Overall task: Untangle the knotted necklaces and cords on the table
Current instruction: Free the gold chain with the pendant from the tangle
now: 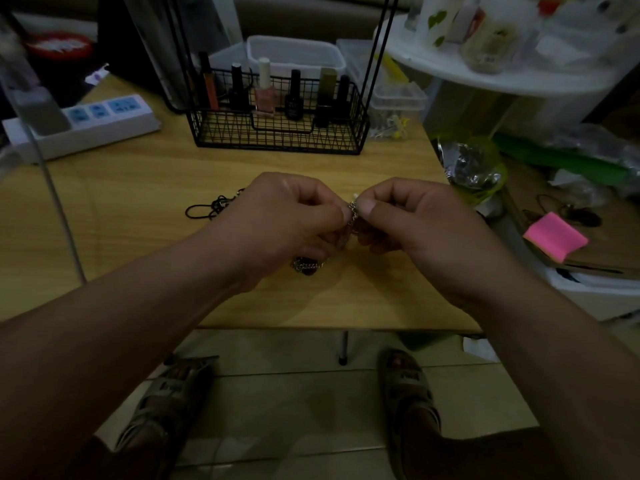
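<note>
Above the middle of the wooden table [138, 216], my left hand [277, 220] and my right hand [415, 223] meet fingertip to fingertip. Both pinch a thin silver chain necklace [352, 211] between thumb and fingers. The rest of that chain hangs down under my left hand, and a bunched part with a dark pendant [306, 266] lies on the table below it. A knotted black cord [211, 207] lies on the table to the left of my left hand, partly hidden behind it.
A black wire basket [277, 133] holding several nail polish bottles stands at the back of the table. A white power strip [86, 124] lies at the back left. Clutter, a pink pad [556, 237] and a white shelf [502, 74] fill the right side. My feet show under the table's front edge.
</note>
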Demonstrator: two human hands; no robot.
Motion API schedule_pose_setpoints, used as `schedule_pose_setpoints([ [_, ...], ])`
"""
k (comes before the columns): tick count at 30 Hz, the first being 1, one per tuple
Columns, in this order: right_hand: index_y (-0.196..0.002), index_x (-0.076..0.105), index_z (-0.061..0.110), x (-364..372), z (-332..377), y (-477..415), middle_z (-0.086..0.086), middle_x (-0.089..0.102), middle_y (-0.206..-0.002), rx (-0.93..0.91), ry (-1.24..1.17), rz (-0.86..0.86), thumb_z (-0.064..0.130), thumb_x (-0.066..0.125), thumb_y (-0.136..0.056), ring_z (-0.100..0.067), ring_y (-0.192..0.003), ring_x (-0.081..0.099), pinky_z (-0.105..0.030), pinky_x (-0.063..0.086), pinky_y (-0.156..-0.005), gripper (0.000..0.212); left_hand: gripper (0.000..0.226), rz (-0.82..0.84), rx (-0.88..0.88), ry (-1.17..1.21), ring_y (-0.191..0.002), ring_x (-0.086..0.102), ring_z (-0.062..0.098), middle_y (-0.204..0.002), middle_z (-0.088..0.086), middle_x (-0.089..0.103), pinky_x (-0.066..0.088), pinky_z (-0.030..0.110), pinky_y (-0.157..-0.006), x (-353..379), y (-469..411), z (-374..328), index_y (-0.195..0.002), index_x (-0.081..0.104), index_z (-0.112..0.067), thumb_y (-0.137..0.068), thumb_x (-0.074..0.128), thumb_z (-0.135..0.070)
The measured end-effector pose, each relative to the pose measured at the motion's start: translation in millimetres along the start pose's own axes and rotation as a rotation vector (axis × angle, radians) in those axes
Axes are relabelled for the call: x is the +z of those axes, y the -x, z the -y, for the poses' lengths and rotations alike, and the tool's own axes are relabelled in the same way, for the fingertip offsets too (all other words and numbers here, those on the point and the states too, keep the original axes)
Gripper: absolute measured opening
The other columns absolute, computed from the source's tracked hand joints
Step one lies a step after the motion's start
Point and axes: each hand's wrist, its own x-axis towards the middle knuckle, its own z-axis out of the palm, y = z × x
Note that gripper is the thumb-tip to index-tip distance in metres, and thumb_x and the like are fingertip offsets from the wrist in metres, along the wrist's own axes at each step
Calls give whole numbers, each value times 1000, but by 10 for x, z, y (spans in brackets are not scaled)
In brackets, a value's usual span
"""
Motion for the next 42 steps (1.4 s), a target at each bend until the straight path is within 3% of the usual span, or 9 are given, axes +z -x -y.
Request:
schedule_pose_setpoints([
  [5, -101, 70, 13, 34, 18, 14, -9, 78, -93, 3, -32, 22, 14, 70, -96, -22, -89, 76, -33, 61, -82, 5, 10, -37, 66, -26, -88, 75, 18, -89, 6, 77, 65, 39, -80, -30, -20, 7, -83, 77, -14, -92, 74, -16],
  [10, -97, 71, 17, 88, 26, 26, -8, 77, -92, -45, 36, -58, 11, 72, -94, -23, -89, 74, -36, 61, -79, 7, 10, -50, 111, -84, -81, 74, 17, -84, 2, 76, 66, 41, -79, -39, -19, 25, -82, 77, -15, -92, 75, -16],
  [16, -100, 68, 19, 148, 20, 16, -13, 73, -92, -73, 81, -105, 9, 73, -90, -30, -89, 72, -52, 60, -83, 14, 7, -105, 214, -187, -74, 72, 27, -79, 7, 74, 64, 34, -61, 10, 27, 18, -85, 74, -14, -92, 74, -17],
  [22, -99, 67, 14, 131, -9, -23, -6, 70, -84, -29, -253, -33, -2, 60, -92, -19, -79, 69, -31, 57, -70, 18, 14, -66, 11, 166, -72, 66, 14, -79, 5, 68, 63, 34, -71, -4, -28, -22, -80, 68, -9, -94, 63, -7],
  [28, -101, 64, 9, 129, 7, -35, -7, 63, -83, 125, -524, 65, -6, 44, -94, -18, -71, 63, -35, 53, -72, 25, 13, -28, -18, 222, -78, 67, 17, -86, 5, 73, 59, 35, -73, -53, -57, 5, -85, 66, -12, -97, 61, -10],
  [31, -104, 64, 9, 132, 14, -35, -7, 59, -84, 125, -456, 83, -4, 50, -94, -14, -65, 55, -31, 51, -63, 22, 16, -29, -4, 193, -75, 65, 14, -84, 3, 74, 54, 32, -71, -64, -57, 4, -82, 65, -15, -96, 61, -10],
  [35, -107, 65, 16, 112, -9, -33, 0, 59, -76, -4, -103, 41, 2, 68, -92, -5, -57, 50, -21, 40, -50, 21, 17, -39, 19, 161, -70, 62, 11, -79, 1, 72, 51, 31, -71, -65, -53, -7, -78, 66, -15, -93, 62, -9],
  [39, -97, 71, 24, 118, 13, -27, 0, 64, -75, -140, 112, -40, 24, 78, -90, -16, -63, 59, -30, 47, -56, 10, 16, -31, 40, 120, -70, 62, 10, -76, -2, 70, 51, 30, -70, -76, -43, -4, -78, 66, -15, -93, 62, -8],
  [42, -95, 73, 24, 127, 31, -26, -6, 69, -81, -193, 172, -59, 24, 77, -91, -25, -77, 65, -33, 51, -66, 5, 15, -41, 39, 113, -71, 62, 9, -79, -1, 72, 51, 29, -69, -87, -35, -8, -80, 66, -14, -93, 62, -8],
])
